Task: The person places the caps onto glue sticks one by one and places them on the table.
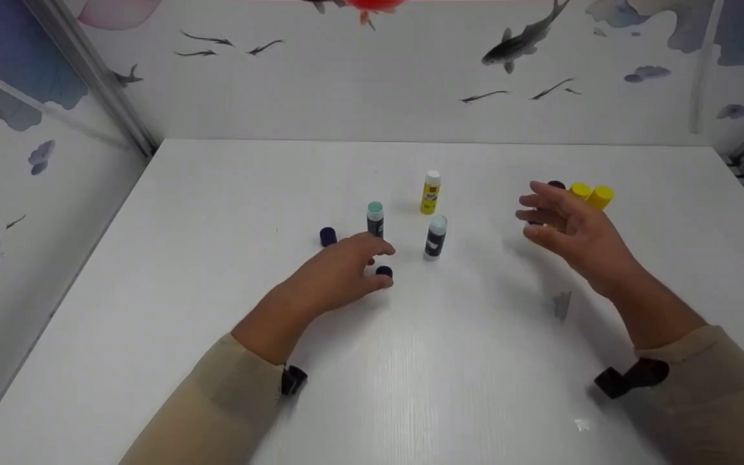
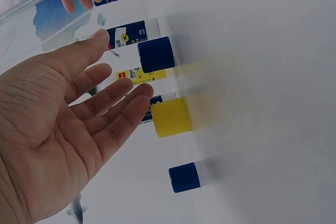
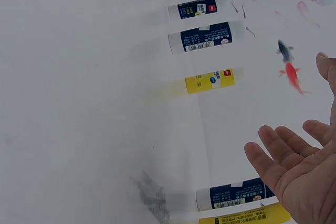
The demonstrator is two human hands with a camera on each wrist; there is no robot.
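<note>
My left hand hovers over the table with thumb and fingers spread, holding nothing. Close to its fingertips stand a navy cap and a yellow cap; the yellow one is hidden in the head view. Another navy cap is just beyond that hand. Two uncapped navy glue sticks and an uncapped yellow glue stick stand upright mid-table. At the right, my right hand, fingers loosely extended, is beside a navy glue stick and yellow-capped glue sticks, partly covering them.
A greyish smudge marks the white table below my right hand. A small whitish scrap or mark is nearer the front. Behind the table rises a white panel printed with fish.
</note>
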